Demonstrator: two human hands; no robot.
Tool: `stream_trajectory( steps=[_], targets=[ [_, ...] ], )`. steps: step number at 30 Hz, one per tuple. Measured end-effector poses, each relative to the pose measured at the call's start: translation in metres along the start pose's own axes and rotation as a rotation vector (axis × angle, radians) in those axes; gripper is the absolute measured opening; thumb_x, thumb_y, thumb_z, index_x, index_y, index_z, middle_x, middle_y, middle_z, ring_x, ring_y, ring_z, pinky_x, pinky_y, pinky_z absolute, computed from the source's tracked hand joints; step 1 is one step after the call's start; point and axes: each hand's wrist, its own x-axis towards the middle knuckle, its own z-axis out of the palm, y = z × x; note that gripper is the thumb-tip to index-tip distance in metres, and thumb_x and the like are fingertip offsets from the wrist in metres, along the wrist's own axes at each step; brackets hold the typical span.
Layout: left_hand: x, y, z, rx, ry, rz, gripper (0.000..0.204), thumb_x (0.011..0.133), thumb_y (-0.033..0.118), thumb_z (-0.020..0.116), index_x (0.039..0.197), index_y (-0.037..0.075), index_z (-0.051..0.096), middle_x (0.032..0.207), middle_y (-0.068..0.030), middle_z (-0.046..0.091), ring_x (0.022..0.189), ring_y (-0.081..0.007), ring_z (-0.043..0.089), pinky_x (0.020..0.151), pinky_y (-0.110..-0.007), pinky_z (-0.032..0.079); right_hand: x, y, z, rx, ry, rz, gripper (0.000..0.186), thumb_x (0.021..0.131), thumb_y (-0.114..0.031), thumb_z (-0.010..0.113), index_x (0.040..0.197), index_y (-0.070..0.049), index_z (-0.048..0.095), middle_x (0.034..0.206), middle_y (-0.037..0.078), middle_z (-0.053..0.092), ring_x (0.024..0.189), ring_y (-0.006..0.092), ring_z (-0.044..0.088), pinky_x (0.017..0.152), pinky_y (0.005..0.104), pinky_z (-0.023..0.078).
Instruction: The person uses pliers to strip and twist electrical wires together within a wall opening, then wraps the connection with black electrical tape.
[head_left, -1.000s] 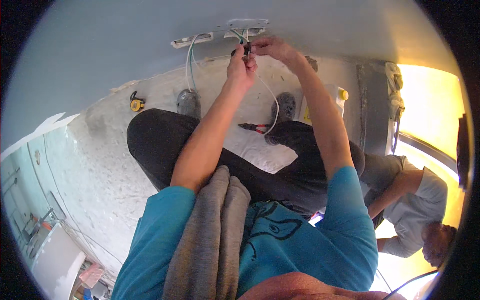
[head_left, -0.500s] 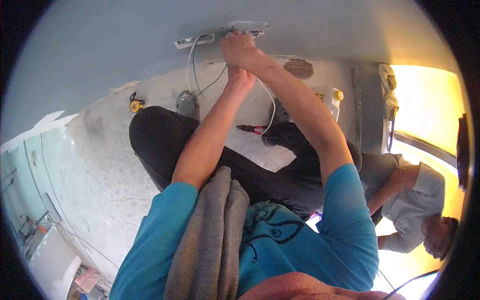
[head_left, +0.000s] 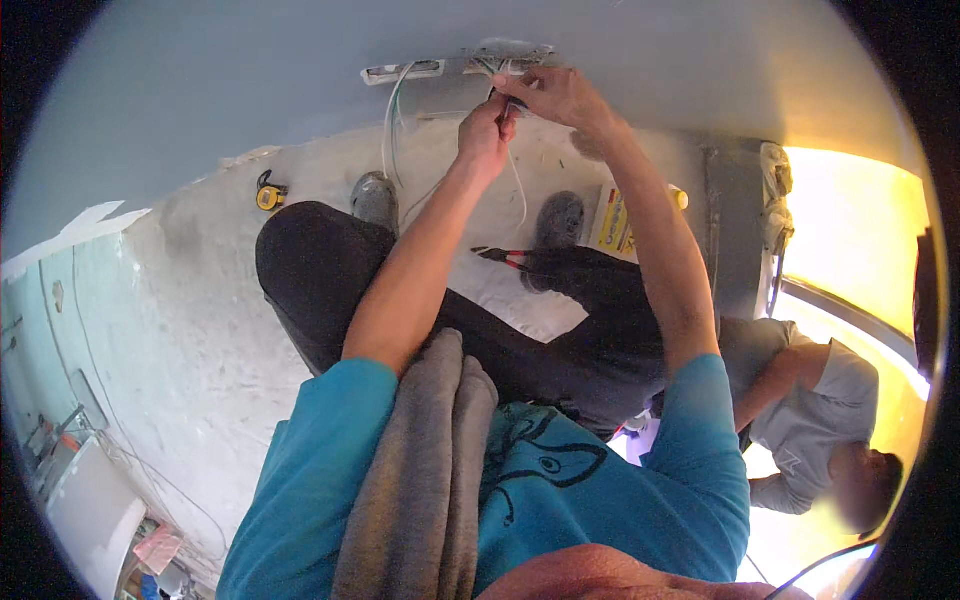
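Observation:
Both my hands work in front of the right wall box point(head_left: 540, 60), where several thin wires point(head_left: 488, 66) come out. My left hand point(head_left: 485, 140) is closed, with a small dark thing at its fingertips that I cannot make out. Just above and to the right, my right hand point(head_left: 562, 98) pinches at the wire ends with thumb and forefinger. A left wall box point(head_left: 378, 75) has a white cable point(head_left: 389, 125) and a green wire point(head_left: 397, 112) hanging from it. Another white wire point(head_left: 521, 190) dangles below my hands.
On the floor lie red-handled pliers point(head_left: 514, 258) and a yellow tape measure point(head_left: 268, 197). A white jug point(head_left: 612, 225) with a yellow cap stands by my right shoe point(head_left: 559, 220). Another person point(head_left: 815, 400) in grey is at the right. Tools and boards point(head_left: 90, 505) lie far left.
My hands have drawn back from the wall box and moved apart, the right one shifting rightward. The wires and box opening now show. The pliers and tape measure have stayed put.

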Motion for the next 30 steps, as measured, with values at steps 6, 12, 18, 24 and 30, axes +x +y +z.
stream_trajectory(
  steps=[6,12,18,24,30],
  targets=[
    [0.002,-0.006,0.009,0.186,0.060,0.014,0.009,0.093,0.011,0.054,0.087,0.005,0.056,0.071,-0.0015,0.052,0.053,-0.0095,0.039,0.048,-0.025,0.029,0.027,0.044,0.028,-0.103,0.170,-0.458,0.056,0.087,-0.065,0.047,0.105,-0.019,0.073,0.097,0.012,0.072,0.097,0.0364,0.066,0.088,0.0461,0.052],
    [0.008,0.000,0.011,0.204,0.124,-0.014,0.006,0.089,0.009,0.062,0.085,0.006,0.059,0.065,0.0007,0.050,0.051,-0.0069,0.038,0.046,-0.024,0.028,0.009,0.044,0.027,0.206,0.093,-0.251,0.044,0.086,-0.053,0.059,0.103,-0.015,0.074,0.095,0.010,0.072,0.090,0.0306,0.068,0.083,0.0421,0.053],
    [0.004,0.003,0.022,0.164,0.075,-0.051,0.010,0.091,0.010,0.061,0.083,0.006,0.056,0.065,0.0005,0.050,0.051,-0.0076,0.039,0.046,-0.023,0.028,0.003,0.059,0.032,0.520,0.046,-0.127,0.036,0.087,-0.038,0.068,0.110,-0.012,0.072,0.088,0.001,0.071,0.081,0.0106,0.062,0.069,0.0274,0.048],
    [-0.009,0.000,0.046,0.103,0.163,-0.082,0.007,0.095,0.009,0.053,0.089,0.006,0.054,0.070,-0.0004,0.052,0.054,-0.0089,0.041,0.047,-0.025,0.031,0.013,0.065,0.032,0.651,-0.056,-0.063,0.034,0.089,-0.035,0.066,0.115,-0.014,0.071,0.100,-0.001,0.070,0.092,0.0114,0.058,0.082,0.0293,0.045],
    [-0.008,0.001,0.047,0.031,0.247,-0.083,0.007,0.097,0.007,0.047,0.092,0.004,0.052,0.072,-0.0030,0.055,0.056,-0.0119,0.043,0.051,-0.028,0.034,0.023,0.062,0.035,0.771,-0.210,-0.107,0.035,0.090,-0.030,0.062,0.122,-0.016,0.067,0.109,-0.001,0.068,0.101,0.0125,0.056,0.086,0.0296,0.043]
  ],
)
